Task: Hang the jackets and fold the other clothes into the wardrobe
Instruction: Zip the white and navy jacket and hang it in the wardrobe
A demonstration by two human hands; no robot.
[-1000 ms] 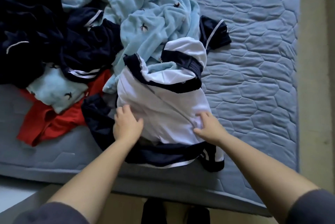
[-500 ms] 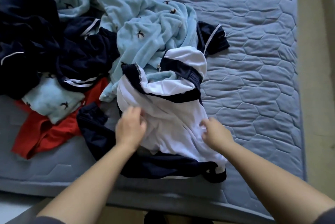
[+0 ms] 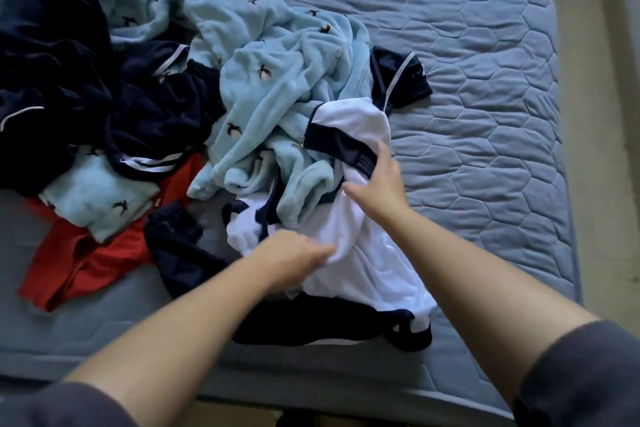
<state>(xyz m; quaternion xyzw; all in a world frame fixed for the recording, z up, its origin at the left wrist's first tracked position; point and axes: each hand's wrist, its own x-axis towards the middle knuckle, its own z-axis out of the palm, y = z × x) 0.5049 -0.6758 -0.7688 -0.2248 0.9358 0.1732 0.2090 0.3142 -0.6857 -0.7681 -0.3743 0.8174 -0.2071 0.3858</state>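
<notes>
The white jacket (image 3: pixel 363 253), trimmed in navy, lies crumpled on the bed (image 3: pixel 485 80) just below the middle of the view, its dark hem reaching toward the near edge at 6 o'clock. The left hand (image 3: pixel 291 260) sits on the jacket's lower front with its fingers (image 3: pixel 323 251) curled into the white cloth, apparently pinching a fold, though blur hides the exact hold. The right hand (image 3: pixel 377 184) lies higher, toward 1 o'clock from the left, its fingers (image 3: pixel 382 158) nearly straight, thumb spread, flat against the cloth beside the navy collar band and gripping nothing. This looks like one hand anchoring while the other feels for the shoulder or collar, so the jacket can be freed and lifted for hanging. A fold of the light-blue fleece (image 3: pixel 277 87) spills over the jacket's left side from 11 o'clock, and will likely drag along unless shaken off. Navy clothes (image 3: pixel 52 80) heap at 10 o'clock, and a red garment (image 3: pixel 79 264) lies at 8 o'clock close to the bed's near edge. Bare mattress from 1 to 4 o'clock gives room to spread the jacket, short of the floor (image 3: pixel 602 149) strip at 3 o'clock. The wardrobe is not in view.
</notes>
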